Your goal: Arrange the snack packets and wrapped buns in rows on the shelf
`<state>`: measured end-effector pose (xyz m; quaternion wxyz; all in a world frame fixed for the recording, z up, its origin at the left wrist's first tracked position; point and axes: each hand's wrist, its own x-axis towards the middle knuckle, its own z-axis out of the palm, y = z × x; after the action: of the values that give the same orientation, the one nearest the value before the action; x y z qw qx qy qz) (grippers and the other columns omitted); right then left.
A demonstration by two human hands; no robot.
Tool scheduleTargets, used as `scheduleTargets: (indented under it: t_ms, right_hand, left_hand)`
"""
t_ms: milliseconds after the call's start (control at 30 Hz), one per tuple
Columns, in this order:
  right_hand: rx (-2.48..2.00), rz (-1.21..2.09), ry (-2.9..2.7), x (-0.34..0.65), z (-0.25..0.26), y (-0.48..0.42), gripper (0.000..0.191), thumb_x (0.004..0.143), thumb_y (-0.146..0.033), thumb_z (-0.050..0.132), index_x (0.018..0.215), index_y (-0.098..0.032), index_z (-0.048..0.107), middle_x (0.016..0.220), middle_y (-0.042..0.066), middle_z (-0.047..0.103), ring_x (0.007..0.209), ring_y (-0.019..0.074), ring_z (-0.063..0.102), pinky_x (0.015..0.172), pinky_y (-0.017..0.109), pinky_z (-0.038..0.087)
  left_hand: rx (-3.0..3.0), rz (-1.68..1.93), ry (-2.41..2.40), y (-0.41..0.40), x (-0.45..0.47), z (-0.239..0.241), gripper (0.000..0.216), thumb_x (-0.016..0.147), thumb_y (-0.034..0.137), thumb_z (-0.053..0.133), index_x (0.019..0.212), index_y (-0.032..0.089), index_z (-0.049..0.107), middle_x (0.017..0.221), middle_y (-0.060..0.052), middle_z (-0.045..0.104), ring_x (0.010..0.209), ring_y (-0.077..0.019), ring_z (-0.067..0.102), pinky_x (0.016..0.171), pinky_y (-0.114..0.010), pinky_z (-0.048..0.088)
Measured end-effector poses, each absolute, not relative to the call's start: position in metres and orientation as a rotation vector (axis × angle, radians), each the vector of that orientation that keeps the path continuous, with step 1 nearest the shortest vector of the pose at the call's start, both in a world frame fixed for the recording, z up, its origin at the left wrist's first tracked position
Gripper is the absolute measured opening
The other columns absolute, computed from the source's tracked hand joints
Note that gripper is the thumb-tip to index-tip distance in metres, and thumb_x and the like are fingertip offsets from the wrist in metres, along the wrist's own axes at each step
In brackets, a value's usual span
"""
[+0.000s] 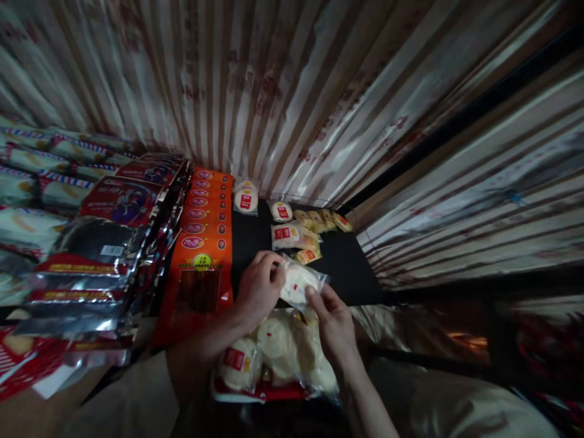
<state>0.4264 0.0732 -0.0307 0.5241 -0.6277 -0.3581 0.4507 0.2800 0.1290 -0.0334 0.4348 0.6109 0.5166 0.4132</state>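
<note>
Both my hands hold one clear-wrapped white bun packet (298, 283) over the front of a black shelf (351, 267). My left hand (259, 286) grips its left end with curled fingers. My right hand (332, 322) pinches its lower right edge. Just below my hands sits a pile of similar bun packets (274, 356) with red labels, some in a red-rimmed tray. Further back on the shelf lie more bun packets (246, 199) and small yellow snack packets (319, 220).
A stack of orange packets (203, 243) runs along the shelf's left side. Left of it are rows of red and silver foil bags (114, 231) and pale striped bags (41, 176). Corrugated striped sheeting (319, 91) walls the back and right.
</note>
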Motion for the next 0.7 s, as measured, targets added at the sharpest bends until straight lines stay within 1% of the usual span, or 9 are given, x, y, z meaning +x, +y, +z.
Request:
scheduleTargets:
  t_ms: [100,200,300,367,467,567,633,700]
  right_hand:
    - [-1.551,0.954,-0.961,0.416,-0.032,0.089,0.043,0.07,-0.052,0.069,0.097,-0.019,0.068,0.096,0.006,0.072,0.085,0.023,0.066,0.08,0.036,0.053]
    - [-1.583,0.796,-1.161,0.403,-0.033,0.103,0.043,0.076,-0.052,0.063,0.103,-0.018,0.067,0.101,0.008,0.071,0.09,0.0236,0.065,0.08,0.036,0.052]
    - [-1.547,0.542,-1.492,0.39,-0.031,0.112,0.035,0.082,-0.042,0.059,0.107,-0.019,0.067,0.106,0.009,0.068,0.098,0.0235,0.062,0.086,0.038,0.05]
    - [-1.507,0.378,-1.702,0.383,-0.029,0.115,0.031,0.085,-0.035,0.057,0.111,-0.021,0.065,0.109,0.009,0.066,0.101,0.0229,0.06,0.089,0.038,0.049]
    - [-1.483,0.255,-1.911,0.372,-0.024,0.116,0.035,0.084,-0.031,0.06,0.117,-0.023,0.062,0.111,0.01,0.062,0.104,0.0233,0.057,0.089,0.039,0.049]
    - [-1.416,0.293,-2.066,0.364,-0.017,0.116,0.04,0.081,-0.032,0.063,0.12,-0.022,0.06,0.117,0.011,0.058,0.108,0.0237,0.055,0.091,0.039,0.05]
    - [-1.363,0.368,-2.113,0.363,-0.012,0.118,0.037,0.085,-0.031,0.058,0.121,-0.023,0.059,0.117,0.01,0.057,0.109,0.0219,0.055,0.091,0.037,0.05]
    - [-1.375,0.373,-2.093,0.364,-0.007,0.123,0.031,0.089,-0.029,0.052,0.119,-0.025,0.06,0.115,0.009,0.058,0.108,0.0202,0.057,0.092,0.034,0.05]
  left_hand:
    - [1.488,1.067,1.259,0.128,0.278,-0.035,0.03,0.077,0.016,0.053,0.106,0.015,0.061,0.122,-0.013,0.055,0.105,-0.0225,0.058,0.081,-0.033,0.052]
    - [1.195,1.092,1.168,0.132,0.274,-0.032,0.038,0.079,0.028,0.056,0.114,0.015,0.059,0.131,-0.016,0.051,0.115,-0.0263,0.054,0.086,-0.036,0.051]
    - [0.794,1.093,0.947,0.139,0.265,-0.024,0.043,0.081,0.041,0.055,0.117,0.018,0.058,0.129,-0.012,0.055,0.117,-0.0262,0.053,0.089,-0.036,0.049]
    - [0.647,1.092,0.82,0.142,0.259,-0.018,0.043,0.081,0.046,0.055,0.117,0.022,0.058,0.125,-0.009,0.06,0.116,-0.0247,0.055,0.09,-0.035,0.048]
    - [0.608,1.113,0.806,0.145,0.25,-0.017,0.042,0.078,0.042,0.06,0.115,0.022,0.06,0.114,-0.005,0.065,0.11,-0.0224,0.058,0.092,-0.032,0.044]
    - [0.598,1.156,0.86,0.149,0.244,-0.02,0.041,0.074,0.03,0.061,0.114,0.022,0.06,0.111,-0.003,0.067,0.106,-0.0205,0.06,0.093,-0.029,0.042]
    - [0.577,1.164,0.855,0.151,0.241,-0.023,0.039,0.072,0.025,0.059,0.111,0.021,0.061,0.106,-0.003,0.069,0.101,-0.0194,0.062,0.09,-0.028,0.044]
    - [0.581,1.135,0.81,0.153,0.238,-0.024,0.039,0.069,0.021,0.057,0.107,0.02,0.062,0.101,-0.003,0.07,0.094,-0.0183,0.064,0.083,-0.026,0.047]
